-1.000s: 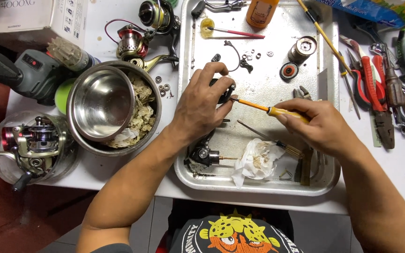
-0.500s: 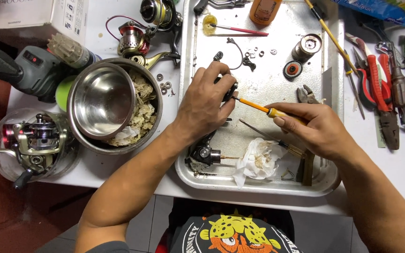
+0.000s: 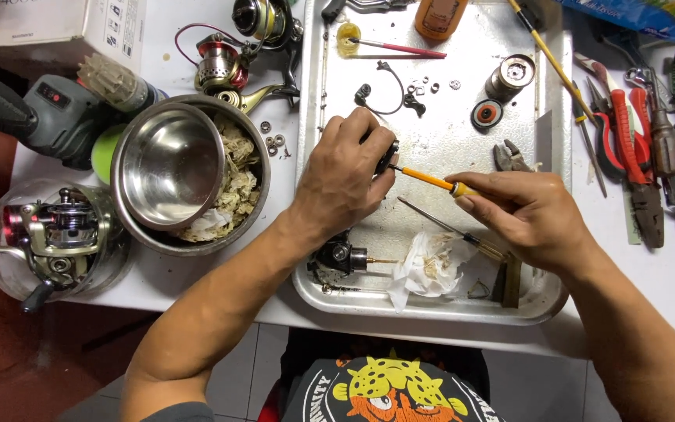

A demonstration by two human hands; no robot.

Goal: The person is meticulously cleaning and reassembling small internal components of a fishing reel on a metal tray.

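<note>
We found our left hand point(image 3: 345, 184) curled tightly over a small black part point(image 3: 387, 155) above the middle of the metal tray point(image 3: 462, 78). Only a dark, rounded edge of that part showed past the thumb and forefinger, so we could not tell its full shape. Our right hand point(image 3: 529, 215) pinched a thin screwdriver point(image 3: 429, 178) with a yellow-orange handle, fingers closed narrowly around its rear end. The shaft ran up and to the left, and its tip met the black part right at our left fingertips.

Much of the work was concealed. The left palm covered nearly the whole part, and the tip itself disappeared into it. A second thin tool point(image 3: 451, 229) lay on the tray beneath the right hand, its far end hidden under our fingers. Near the tray's front edge sat a dark reel body point(image 3: 337, 255) just beside a crumpled white tissue point(image 3: 431, 270). To the left, off the tray, a steel bowl point(image 3: 167, 160) rested tilted inside a larger bowl with dirty rags. Red-handled pliers point(image 3: 626, 144) lay right of the tray, and further tools were cut off by the frame.
</note>
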